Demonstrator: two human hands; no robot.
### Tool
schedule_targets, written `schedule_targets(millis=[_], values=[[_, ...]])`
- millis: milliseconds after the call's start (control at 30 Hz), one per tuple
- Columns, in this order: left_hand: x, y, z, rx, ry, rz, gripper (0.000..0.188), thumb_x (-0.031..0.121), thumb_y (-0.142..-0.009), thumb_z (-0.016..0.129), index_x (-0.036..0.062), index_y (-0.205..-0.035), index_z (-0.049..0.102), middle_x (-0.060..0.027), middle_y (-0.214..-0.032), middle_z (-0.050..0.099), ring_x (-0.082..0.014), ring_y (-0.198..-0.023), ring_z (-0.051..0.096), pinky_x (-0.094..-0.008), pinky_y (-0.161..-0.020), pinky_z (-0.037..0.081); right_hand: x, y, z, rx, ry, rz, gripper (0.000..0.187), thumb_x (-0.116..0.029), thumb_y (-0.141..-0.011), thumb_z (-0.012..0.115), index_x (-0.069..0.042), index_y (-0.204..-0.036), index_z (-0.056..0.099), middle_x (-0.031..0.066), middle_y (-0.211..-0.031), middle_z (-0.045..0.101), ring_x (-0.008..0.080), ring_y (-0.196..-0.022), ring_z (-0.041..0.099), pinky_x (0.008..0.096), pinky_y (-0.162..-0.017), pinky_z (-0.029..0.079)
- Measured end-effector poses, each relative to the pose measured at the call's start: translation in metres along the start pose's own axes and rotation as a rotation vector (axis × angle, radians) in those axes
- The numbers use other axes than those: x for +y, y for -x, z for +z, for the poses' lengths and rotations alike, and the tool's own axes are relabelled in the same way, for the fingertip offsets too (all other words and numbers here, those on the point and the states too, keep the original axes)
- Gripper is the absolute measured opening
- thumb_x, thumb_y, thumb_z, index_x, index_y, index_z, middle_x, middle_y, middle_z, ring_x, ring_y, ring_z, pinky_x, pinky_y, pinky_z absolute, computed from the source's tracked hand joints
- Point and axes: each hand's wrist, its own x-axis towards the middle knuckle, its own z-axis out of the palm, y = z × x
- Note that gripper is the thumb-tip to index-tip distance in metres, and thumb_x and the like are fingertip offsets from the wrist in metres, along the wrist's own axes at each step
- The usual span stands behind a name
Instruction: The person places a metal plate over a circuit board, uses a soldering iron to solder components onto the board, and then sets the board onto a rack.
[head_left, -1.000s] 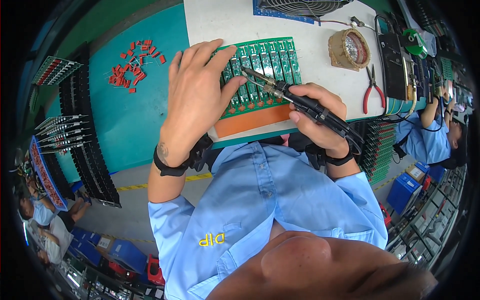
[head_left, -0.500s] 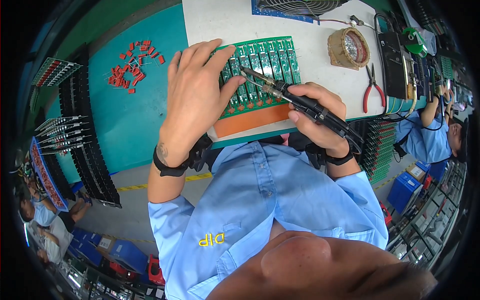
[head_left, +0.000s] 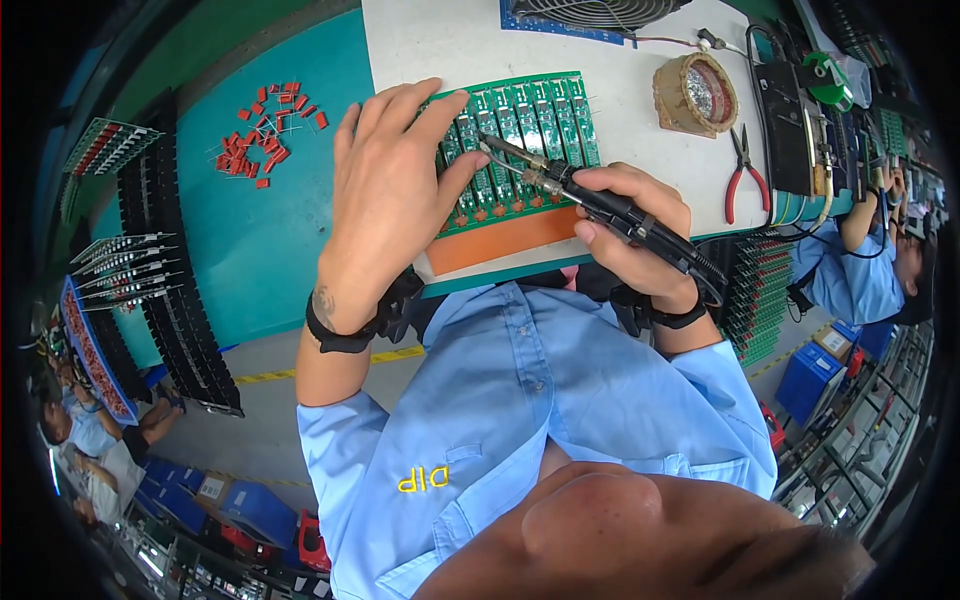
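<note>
A green circuit board panel (head_left: 545,115), made up of several narrow boards side by side, lies on the pale part of the bench. My left hand (head_left: 385,195) rests over its left end, fingers stretched out and the thumb apart from the index finger. In my right hand (head_left: 640,210) is a black soldering iron (head_left: 602,204) with a thin metal tube alongside its tip. That tip points left and down onto the panel, close to my left thumb; whether it touches a joint is too small to tell. An orange strip (head_left: 500,246) runs along the panel's near side.
Loose red components (head_left: 270,150) lie on the green mat (head_left: 215,235) at left, by black racks (head_left: 180,320) holding boards. Toward the right are a round brown pot (head_left: 665,95), red-handled pliers (head_left: 735,190) and stacked boards (head_left: 755,300). A fan (head_left: 600,10) stands behind. Co-workers sit at both sides.
Almost nothing differs. The panel and both hands appear shifted very slightly left in the picture; my grip on the soldering iron is the same.
</note>
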Motion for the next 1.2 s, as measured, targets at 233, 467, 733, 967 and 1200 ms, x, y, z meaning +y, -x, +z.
schedule_targets(millis=[233,467,733,967,1200], values=[[0.0,-0.001,0.001,0.005,-0.01,0.014,0.051,0.024,-0.086,0.085,0.0079,-0.132,0.071,-0.0109,-0.141,0.066,-0.0344,-0.131,0.058,-0.0465,-0.111,0.043,-0.005,0.007,-0.007,0.026,0.006,-0.03,0.04,-0.001,-0.083,0.077,0.005,-0.122,0.068,0.011,-0.091,0.07,0.0187,-0.082,0.068,0.0299,-0.074,0.053],[-0.004,0.001,0.004,0.009,0.061,0.003,0.05,0.029,-0.086,0.084,0.007,-0.129,0.071,-0.0137,-0.139,0.065,-0.0343,-0.13,0.056,-0.0523,-0.116,0.037,0.003,0.054,-0.036,0.527,0.081,0.107,0.045,-0.009,-0.088,0.078,0.005,-0.129,0.065,0.0123,-0.101,0.071,0.0173,-0.089,0.067,0.0312,-0.081,0.054],[0.001,0.004,-0.002,0.038,0.054,-0.03,0.053,0.028,-0.088,0.082,0.0083,-0.135,0.066,-0.0128,-0.141,0.063,-0.0357,-0.132,0.055,-0.0539,-0.116,0.036,0.006,0.047,-0.03,0.613,-0.005,0.054,0.044,-0.006,-0.087,0.079,0.003,-0.129,0.066,0.0099,-0.11,0.071,0.0134,-0.091,0.065,0.0288,-0.08,0.053],[-0.009,0.012,-0.005,0.016,0.03,-0.027,0.052,0.023,-0.09,0.08,0.0082,-0.137,0.065,-0.0134,-0.144,0.062,-0.0365,-0.134,0.053,-0.0527,-0.116,0.037,0.002,0.004,0.003,0.015,0.03,-0.137,0.042,-0.005,-0.084,0.079,0.006,-0.123,0.067,0.0136,-0.094,0.071,0.0213,-0.085,0.066,0.0319,-0.076,0.052],[-0.012,0.013,-0.004,0.006,0.057,-0.038,0.049,0.024,-0.089,0.081,0.0084,-0.134,0.068,-0.0143,-0.145,0.06,-0.0363,-0.136,0.051,-0.0544,-0.117,0.035,0.005,-0.004,0.01,0.005,0.054,-0.131,0.041,-0.001,-0.08,0.08,0.006,-0.119,0.069,0.0129,-0.09,0.071,0.0213,-0.082,0.066,0.032,-0.073,0.051]])
